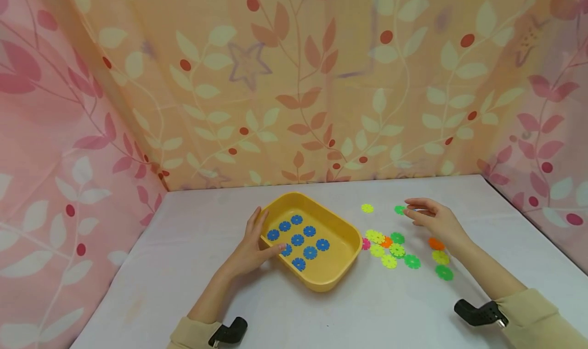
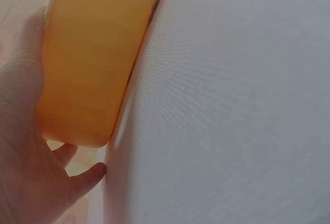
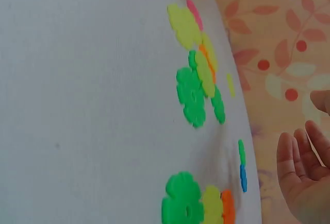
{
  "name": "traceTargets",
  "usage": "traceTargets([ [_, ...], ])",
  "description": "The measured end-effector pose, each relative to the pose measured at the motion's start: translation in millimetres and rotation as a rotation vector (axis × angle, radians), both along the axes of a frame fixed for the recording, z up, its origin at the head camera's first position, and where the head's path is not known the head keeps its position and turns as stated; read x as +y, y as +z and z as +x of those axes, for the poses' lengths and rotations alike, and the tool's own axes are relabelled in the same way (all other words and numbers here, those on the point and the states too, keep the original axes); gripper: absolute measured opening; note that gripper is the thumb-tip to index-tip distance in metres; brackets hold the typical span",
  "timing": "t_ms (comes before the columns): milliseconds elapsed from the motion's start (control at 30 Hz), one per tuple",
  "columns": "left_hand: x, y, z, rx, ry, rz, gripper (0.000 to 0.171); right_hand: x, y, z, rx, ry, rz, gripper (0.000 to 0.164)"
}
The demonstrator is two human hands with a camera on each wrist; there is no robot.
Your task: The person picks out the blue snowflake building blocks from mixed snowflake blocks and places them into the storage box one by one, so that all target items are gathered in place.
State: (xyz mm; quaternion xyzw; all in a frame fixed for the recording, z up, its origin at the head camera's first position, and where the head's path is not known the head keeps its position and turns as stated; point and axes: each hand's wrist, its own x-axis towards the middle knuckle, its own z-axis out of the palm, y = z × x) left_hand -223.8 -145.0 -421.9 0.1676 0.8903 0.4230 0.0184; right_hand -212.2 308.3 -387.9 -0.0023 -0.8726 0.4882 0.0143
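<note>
A yellow plastic tray (image 1: 337, 231) stands on the table, with several blue notched snowflake discs (image 1: 297, 240) lying flat inside. My left hand (image 1: 248, 244) holds its left corner, thumb over the rim and fingers spread along the outer wall. In the left wrist view the tray's outer side (image 2: 98, 64) fills the space beside the thumb. Above the table on the right is my right hand (image 1: 436, 221), fingers loosely bent, nothing between them. Beneath its fingertips lie a green disc (image 1: 399, 209) and a blue disc (image 3: 244, 177), side by side and partly hidden in the head view.
Right of the tray lies a loose, overlapping cluster of yellow, green, orange and pink discs (image 1: 389, 261). An orange, a yellow and a green disc (image 1: 444, 273) form a row by the right forearm. One yellow disc (image 1: 367, 208) lies farther back. Patterned cloth (image 1: 294, 83) surrounds the white table.
</note>
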Motion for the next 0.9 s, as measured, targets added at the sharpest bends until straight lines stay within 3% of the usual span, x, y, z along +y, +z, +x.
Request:
traceTargets([
  [333, 0, 0.0, -0.1, -0.002, 0.000, 0.002, 0.103, 33, -20.1, -19.2, -0.074, -0.055, -0.007, 0.067],
  [900, 0, -1.5, -0.9, -0.014, 0.014, 0.001, 0.102, 42, -33.5, -44.4, -0.138, -0.073, 0.231, 0.056],
])
